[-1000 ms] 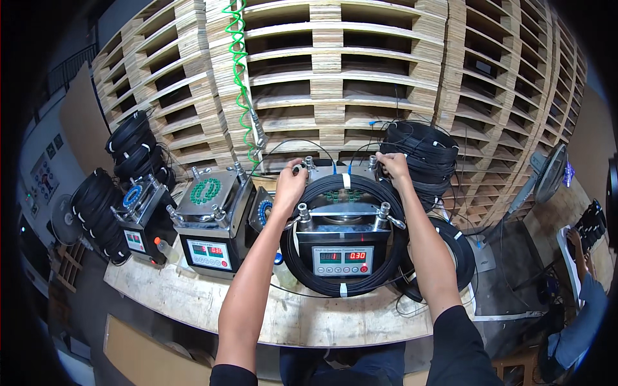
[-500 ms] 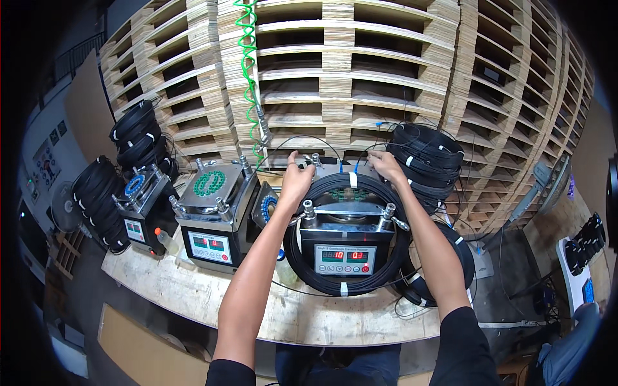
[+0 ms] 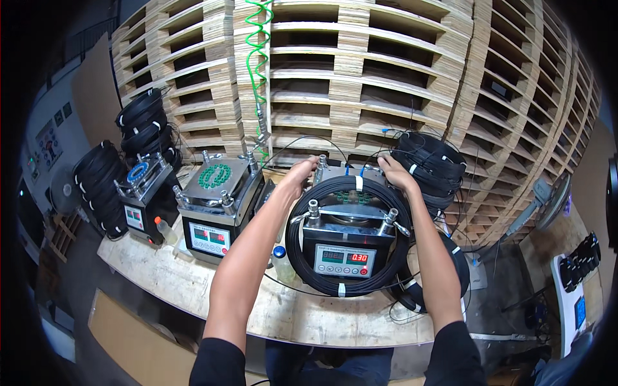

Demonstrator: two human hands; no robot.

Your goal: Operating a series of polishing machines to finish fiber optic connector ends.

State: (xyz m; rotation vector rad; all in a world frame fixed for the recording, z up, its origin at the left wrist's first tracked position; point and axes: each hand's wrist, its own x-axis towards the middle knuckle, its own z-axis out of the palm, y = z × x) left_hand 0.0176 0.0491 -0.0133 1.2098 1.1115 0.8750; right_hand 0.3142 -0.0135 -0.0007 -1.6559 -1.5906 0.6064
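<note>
A polishing machine [image 3: 347,222] with metal clamp posts and a red-lit display stands before me. A coil of black cable [image 3: 302,273], bound with white ties, hangs around its top and front. Two thin leads end in blue connectors [image 3: 362,172] at the machine's rear. My left hand [image 3: 301,174] is closed around the rear left clamp post [image 3: 322,166], its fingertips partly hidden. At the rear right corner, my right hand [image 3: 396,172] has its fingers bent together; what they grip is hidden.
Two similar machines, a middle one [image 3: 209,206] and a smaller one [image 3: 143,199], stand to the left. Black cable coils [image 3: 428,167] are stacked behind right. Bottles [image 3: 280,260] stand on the wooden bench [image 3: 187,293]. Pallets [image 3: 347,64] rise behind; a green spiral hose [image 3: 257,58] hangs there.
My left hand has lowered and closed in on the rear left post; the right fingers have drawn in at the rear corner. The near machine's display reading has changed. The view has shifted slightly.
</note>
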